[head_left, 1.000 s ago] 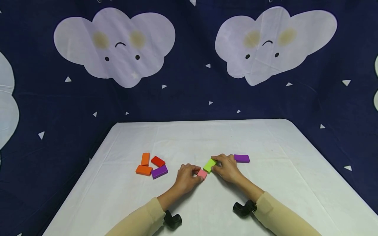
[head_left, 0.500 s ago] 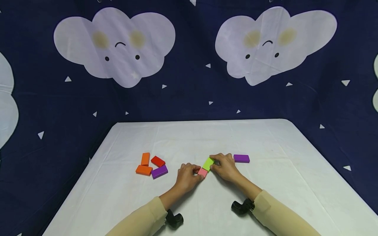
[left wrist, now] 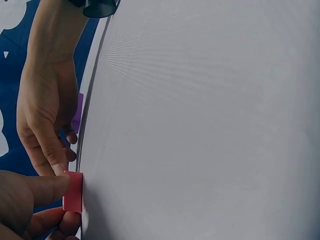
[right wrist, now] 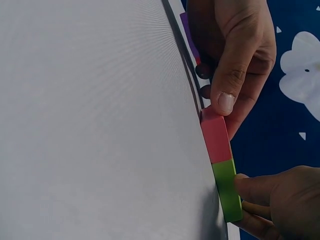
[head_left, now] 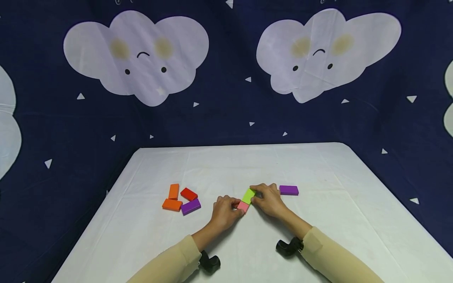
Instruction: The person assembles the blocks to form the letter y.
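Note:
My left hand (head_left: 224,214) pinches a pink block (head_left: 243,206) between thumb and fingers near the middle of the white table. Just beyond it, my right hand (head_left: 269,199) grips a lime green block (head_left: 249,195) by its sides. End to end, the two blocks meet in a slanted line; in the right wrist view the pink block (right wrist: 216,139) abuts the green block (right wrist: 228,190). Seen from the left wrist, the thumb lies on the pink block (left wrist: 73,192), and the green one is hidden there.
To the right of my right hand lies a purple block (head_left: 288,190). On the left side sit two orange blocks (head_left: 174,191), a red block (head_left: 189,193) and another purple block (head_left: 191,206). A dark blue cloud-print cloth (head_left: 226,118) hangs behind the white table (head_left: 301,161).
My right hand has brought the green block a little left, closing the small gap to the pink block. The pink block has turned slightly in my left hand.

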Tool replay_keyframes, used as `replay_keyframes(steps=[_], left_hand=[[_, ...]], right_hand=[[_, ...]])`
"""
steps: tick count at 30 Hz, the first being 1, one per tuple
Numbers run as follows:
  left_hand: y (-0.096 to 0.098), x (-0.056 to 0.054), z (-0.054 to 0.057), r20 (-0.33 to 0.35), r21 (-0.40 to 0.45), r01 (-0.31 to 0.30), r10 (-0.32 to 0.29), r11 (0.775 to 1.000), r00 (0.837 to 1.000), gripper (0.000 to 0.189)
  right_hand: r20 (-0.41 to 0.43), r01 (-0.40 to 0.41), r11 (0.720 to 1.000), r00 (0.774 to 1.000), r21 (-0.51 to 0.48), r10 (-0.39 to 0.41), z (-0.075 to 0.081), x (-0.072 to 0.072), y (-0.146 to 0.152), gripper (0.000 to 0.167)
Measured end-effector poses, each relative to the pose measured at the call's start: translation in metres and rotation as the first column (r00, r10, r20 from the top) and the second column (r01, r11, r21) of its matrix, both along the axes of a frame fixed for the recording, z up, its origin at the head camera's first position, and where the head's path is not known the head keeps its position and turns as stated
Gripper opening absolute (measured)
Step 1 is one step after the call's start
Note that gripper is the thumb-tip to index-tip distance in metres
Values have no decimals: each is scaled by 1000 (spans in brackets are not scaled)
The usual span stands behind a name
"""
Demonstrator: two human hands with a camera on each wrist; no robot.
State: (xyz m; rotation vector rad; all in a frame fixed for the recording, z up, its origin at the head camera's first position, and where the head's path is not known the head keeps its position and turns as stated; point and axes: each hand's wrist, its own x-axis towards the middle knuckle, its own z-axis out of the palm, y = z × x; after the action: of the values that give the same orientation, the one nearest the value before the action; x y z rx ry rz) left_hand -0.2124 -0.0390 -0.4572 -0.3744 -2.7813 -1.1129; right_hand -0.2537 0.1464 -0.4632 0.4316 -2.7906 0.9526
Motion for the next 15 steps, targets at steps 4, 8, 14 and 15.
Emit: replay_keyframes(steps=[4, 8, 14, 15], left_hand=[[1, -1, -1, -7, -9, 0, 0, 1000, 1000, 30], [1, -1, 0, -13, -11, -4, 4, 1000, 1000, 30], [2, 0, 3, -7, 1, -6, 6, 1000, 1000, 29], [2, 1, 3, -7, 1, -5, 5, 1000, 1000, 30]], right_hand=[[2, 1, 1000, 1000, 1, -1, 0, 0, 0, 40], [1, 3, 1000, 1000, 2, -3, 0, -1, 0, 40], [7, 5, 1000, 1000, -6, -5, 1, -1, 0, 39], [9, 5, 1000, 1000, -8, -5, 1, 0, 0, 39]])
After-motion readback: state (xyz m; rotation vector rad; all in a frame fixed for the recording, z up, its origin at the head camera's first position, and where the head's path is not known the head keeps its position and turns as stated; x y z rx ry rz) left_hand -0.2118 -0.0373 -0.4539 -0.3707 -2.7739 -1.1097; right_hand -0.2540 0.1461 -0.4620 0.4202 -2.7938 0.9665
